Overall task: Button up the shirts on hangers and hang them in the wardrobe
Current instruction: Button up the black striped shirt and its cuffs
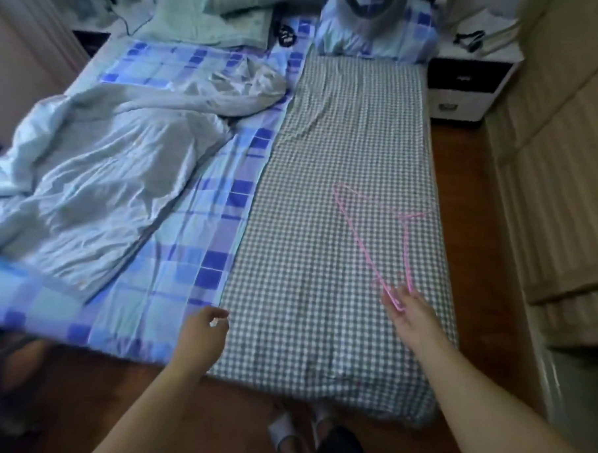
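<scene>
A pink hanger (377, 236) is held by one corner in the right hand (411, 312) over the checked sheet (322, 156), the left hand (202, 328) loosely curled and empty beside it; a shirt, unseen, is judged needed next.

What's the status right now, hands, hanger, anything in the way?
Right hand holds pink hanger by one end, over the checked sheet. Left hand loosely curled, empty. No shirt on hanger. Rumpled pale duvet lies left, clear of it.
</scene>
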A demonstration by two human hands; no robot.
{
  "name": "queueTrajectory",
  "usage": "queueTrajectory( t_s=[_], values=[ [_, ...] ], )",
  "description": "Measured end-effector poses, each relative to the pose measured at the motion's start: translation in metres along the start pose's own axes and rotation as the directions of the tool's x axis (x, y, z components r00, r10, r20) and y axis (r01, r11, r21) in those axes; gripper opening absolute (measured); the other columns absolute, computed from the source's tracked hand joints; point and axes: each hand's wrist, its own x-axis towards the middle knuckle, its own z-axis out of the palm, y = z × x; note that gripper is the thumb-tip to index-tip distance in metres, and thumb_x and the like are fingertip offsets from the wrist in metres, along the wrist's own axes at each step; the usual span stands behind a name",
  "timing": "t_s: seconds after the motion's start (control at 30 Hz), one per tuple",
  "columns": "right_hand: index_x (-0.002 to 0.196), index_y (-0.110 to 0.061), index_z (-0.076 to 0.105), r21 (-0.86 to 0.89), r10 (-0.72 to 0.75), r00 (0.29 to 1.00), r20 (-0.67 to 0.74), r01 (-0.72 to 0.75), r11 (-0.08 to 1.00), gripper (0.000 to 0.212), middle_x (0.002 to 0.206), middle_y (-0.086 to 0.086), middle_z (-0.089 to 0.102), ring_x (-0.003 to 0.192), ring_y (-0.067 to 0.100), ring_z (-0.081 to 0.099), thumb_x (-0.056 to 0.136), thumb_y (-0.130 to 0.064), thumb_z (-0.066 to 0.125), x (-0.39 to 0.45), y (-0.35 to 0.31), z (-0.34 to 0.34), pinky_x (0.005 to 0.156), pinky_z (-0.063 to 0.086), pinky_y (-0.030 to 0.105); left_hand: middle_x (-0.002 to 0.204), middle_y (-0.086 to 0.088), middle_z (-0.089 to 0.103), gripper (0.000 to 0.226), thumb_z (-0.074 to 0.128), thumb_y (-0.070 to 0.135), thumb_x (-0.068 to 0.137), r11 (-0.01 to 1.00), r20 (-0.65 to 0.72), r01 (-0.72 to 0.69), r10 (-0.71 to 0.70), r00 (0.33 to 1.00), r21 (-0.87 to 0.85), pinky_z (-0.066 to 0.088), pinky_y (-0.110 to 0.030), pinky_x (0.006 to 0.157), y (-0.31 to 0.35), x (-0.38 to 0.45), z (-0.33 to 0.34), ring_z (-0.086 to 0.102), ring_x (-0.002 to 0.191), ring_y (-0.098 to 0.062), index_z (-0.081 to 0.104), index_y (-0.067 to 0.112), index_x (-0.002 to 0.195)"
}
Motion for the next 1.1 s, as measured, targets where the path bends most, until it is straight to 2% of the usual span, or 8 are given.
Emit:
queueTrajectory(
  t_s=[0.1,0.2,0.3,0.43,0.53,0.63,0.83,1.1],
  values=[
    [0.144,-0.002,0.047,-0.383,0.108,0.952,-0.287,-0.218,0.898,0.046,0.139,0.014,0.055,0.109,0.026,0.060,0.101,-0.015,0.060,0.028,0.014,-0.013,0.084,0.054,0.029,0.098,-0.014,0.074,0.021,0.071,0.020,0.083,0.994,0.013,0.069,-0.068,0.998,-0.079,0.055,-0.043,0.086,-0.009,-0.007,0.006,0.070,0.095,-0.032,0.073,0.012,0.102],
    [0.142,-0.003,0.050,-0.593,0.098,0.921,-0.378,-0.322,0.738,0.042,0.096,0.017,0.059,0.075,0.027,0.056,0.100,-0.002,0.047,0.044,0.028,-0.001,0.076,0.059,0.045,0.085,-0.011,0.070,0.011,0.068,0.016,0.086,0.981,0.063,0.139,-0.132,0.989,-0.132,0.051,-0.033,0.065,-0.014,-0.019,-0.005,0.064,0.071,-0.024,0.067,0.016,0.097],
    [0.149,-0.004,0.041,-0.681,0.193,0.955,-0.225,-0.296,0.670,0.051,0.088,0.017,0.057,0.066,0.022,0.050,0.099,0.005,0.044,0.039,0.036,0.058,0.068,0.056,0.042,0.088,-0.014,0.070,0.015,0.060,0.006,0.094,0.970,-0.003,0.185,-0.188,0.982,-0.154,0.047,-0.033,0.066,-0.028,-0.021,-0.033,0.060,0.067,-0.023,0.065,0.019,0.100],
    [0.128,0.004,0.058,-0.772,0.227,0.964,0.141,-0.036,0.635,0.030,0.087,0.016,0.063,0.070,0.023,0.060,0.100,0.002,0.048,-0.009,0.047,0.182,0.059,0.052,0.034,0.097,-0.021,0.069,0.015,0.065,0.007,0.093,0.909,-0.252,0.200,-0.304,0.919,-0.367,0.053,-0.037,0.066,-0.050,-0.026,-0.098,0.062,0.065,-0.025,0.072,0.014,0.104],
    [0.112,0.001,0.063,-0.762,0.247,0.870,0.428,0.199,0.617,0.017,0.084,0.016,0.061,0.068,0.020,0.058,0.099,0.002,0.052,-0.070,0.058,0.267,0.059,0.053,0.028,0.108,-0.012,0.063,0.014,0.063,0.013,0.095,0.840,-0.414,0.154,-0.406,0.815,-0.521,0.061,-0.043,0.077,-0.068,-0.046,-0.153,0.064,0.077,-0.023,0.071,0.021,0.103],
    [0.105,0.001,0.063,-0.722,0.311,0.726,0.614,0.358,0.591,0.015,0.075,0.015,0.054,0.059,0.019,0.050,0.096,0.008,0.053,-0.129,0.088,0.335,0.048,0.044,0.022,0.101,-0.008,0.061,0.015,0.055,0.010,0.100,0.718,-0.420,0.095,-0.503,0.755,-0.689,0.056,-0.043,0.085,-0.105,-0.076,-0.200,0.059,0.088,-0.021,0.066,0.020,0.104],
    [0.093,-0.002,0.065,-0.698,0.499,0.489,0.715,0.528,0.484,0.014,0.073,0.014,0.062,0.061,0.022,0.057,0.097,0.005,0.054,-0.257,0.192,0.442,0.049,0.050,0.021,0.106,-0.006,0.064,0.019,0.048,0.011,0.105,0.496,-0.452,-0.080,-0.698,0.556,-0.865,0.057,-0.041,0.084,-0.219,-0.135,-0.271,0.065,0.097,-0.022,0.065,0.016,0.112],
    [0.093,-0.006,0.064,-0.590,0.625,0.254,0.738,0.693,0.415,0.016,0.074,0.009,0.063,0.062,0.019,0.056,0.100,0.000,0.052,-0.422,0.377,0.567,0.061,0.044,0.027,0.107,-0.010,0.071,0.017,0.055,0.014,0.103,0.422,-0.469,-0.208,-0.752,0.462,-0.882,0.060,-0.040,0.083,-0.378,-0.150,-0.402,0.072,0.095,-0.025,0.072,0.018,0.103]
  ],
)
